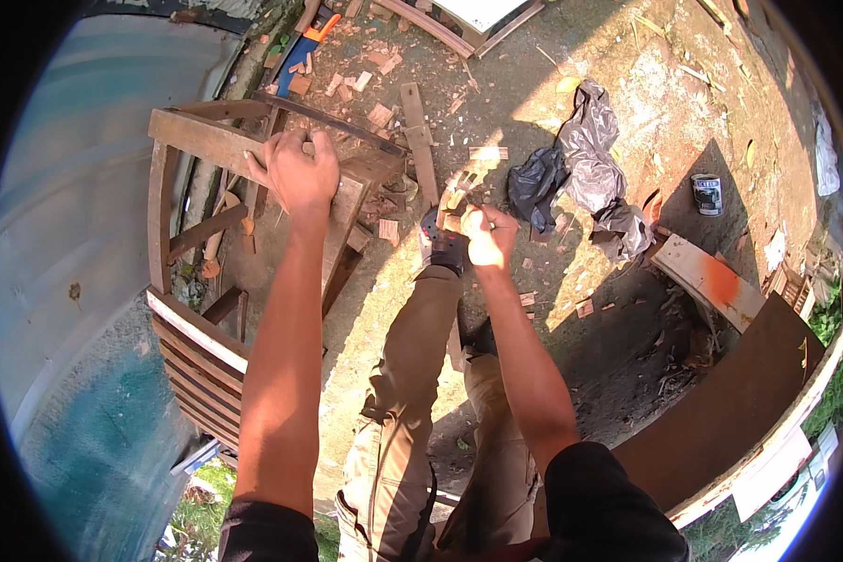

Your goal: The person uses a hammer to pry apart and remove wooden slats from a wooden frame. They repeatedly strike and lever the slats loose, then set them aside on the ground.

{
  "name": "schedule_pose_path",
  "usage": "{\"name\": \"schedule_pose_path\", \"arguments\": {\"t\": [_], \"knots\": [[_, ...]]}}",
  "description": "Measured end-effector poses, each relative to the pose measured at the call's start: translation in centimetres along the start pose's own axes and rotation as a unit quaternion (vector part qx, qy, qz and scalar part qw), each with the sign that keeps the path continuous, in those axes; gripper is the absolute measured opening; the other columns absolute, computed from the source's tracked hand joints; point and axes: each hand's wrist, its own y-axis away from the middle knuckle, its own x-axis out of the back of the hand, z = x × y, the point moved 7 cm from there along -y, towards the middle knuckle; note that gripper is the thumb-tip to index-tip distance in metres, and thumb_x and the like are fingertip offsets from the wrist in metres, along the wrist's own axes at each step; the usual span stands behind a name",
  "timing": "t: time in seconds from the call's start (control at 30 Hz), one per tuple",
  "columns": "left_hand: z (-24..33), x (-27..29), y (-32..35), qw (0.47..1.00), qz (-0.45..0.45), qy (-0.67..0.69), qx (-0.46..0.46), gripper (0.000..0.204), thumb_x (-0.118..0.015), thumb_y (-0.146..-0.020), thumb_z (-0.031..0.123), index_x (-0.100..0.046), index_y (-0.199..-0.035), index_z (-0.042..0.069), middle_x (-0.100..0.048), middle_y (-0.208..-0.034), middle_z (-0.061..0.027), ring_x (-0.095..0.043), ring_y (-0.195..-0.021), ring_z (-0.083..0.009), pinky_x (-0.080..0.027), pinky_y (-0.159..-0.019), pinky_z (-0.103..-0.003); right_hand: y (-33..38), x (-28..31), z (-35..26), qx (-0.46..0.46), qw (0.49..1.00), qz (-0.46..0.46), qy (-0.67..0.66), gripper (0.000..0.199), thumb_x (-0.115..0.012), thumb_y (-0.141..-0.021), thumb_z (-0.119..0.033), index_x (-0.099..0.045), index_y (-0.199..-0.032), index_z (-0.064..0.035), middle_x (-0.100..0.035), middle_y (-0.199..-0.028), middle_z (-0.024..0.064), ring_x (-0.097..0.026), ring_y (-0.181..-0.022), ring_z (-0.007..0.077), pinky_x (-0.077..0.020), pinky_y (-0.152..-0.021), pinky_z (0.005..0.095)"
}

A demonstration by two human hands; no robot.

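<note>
My left hand (pixel 297 172) is closed over the end of the top rail of a wooden frame (pixel 192 134), its fingers curled and one pointing along the wood. The frame looks like a chair or bench, with upright legs and cross rails. To the right, above my shoe (pixel 443 245), my right hand (pixel 491 236) is closed in a fist around what looks like a hammer (pixel 453 197). Its head points up and left, with two prongs at the far end. The handle is mostly hidden by my fingers.
Wood chips and a long plank (pixel 420 140) litter the ground. Crumpled plastic bags (pixel 590 159) lie to the right, near a can (pixel 707 195) and a board with orange paint (pixel 712 279). An orange-handled saw (pixel 321 30) is at the top. Slats (pixel 197 370) stand lower left, beside a metal sheet (pixel 94 187).
</note>
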Motion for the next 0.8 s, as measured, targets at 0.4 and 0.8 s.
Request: {"name": "schedule_pose_path", "arguments": {"t": [0.4, 0.8], "knots": [[1.0, 0.3, -0.2, 0.995, -0.068, -0.063, 0.037, 0.040, -0.059, -0.090, 0.040, -0.080, -0.106, 0.010, -0.075, -0.113, -0.0102, -0.052, -0.131, -0.0256, -0.005, -0.125, -0.061, 0.9, -1.7, -17.1, -0.020, 0.980, -0.112, 0.162, 0.042, -0.056, -0.098, -0.004, -0.040, -0.059, 0.0005, -0.044, -0.060, 0.0022, -0.037, -0.060, 0.0084, -0.0289, -0.057, 0.0290], [1.6, 0.9, -0.7, 0.993, -0.105, -0.031, 0.031, 0.029, -0.063, -0.086, 0.034, -0.079, -0.093, 0.011, -0.075, -0.102, -0.0043, -0.056, -0.123, -0.0256, -0.005, -0.124, -0.065, -5.4, -3.1, -15.4, -0.135, 0.963, -0.095, 0.212, 0.042, -0.061, -0.101, -0.013, -0.052, -0.062, -0.0020, -0.046, -0.061, -0.0076, -0.036, -0.059, 0.0024, -0.0277, -0.053, 0.0273]]}}
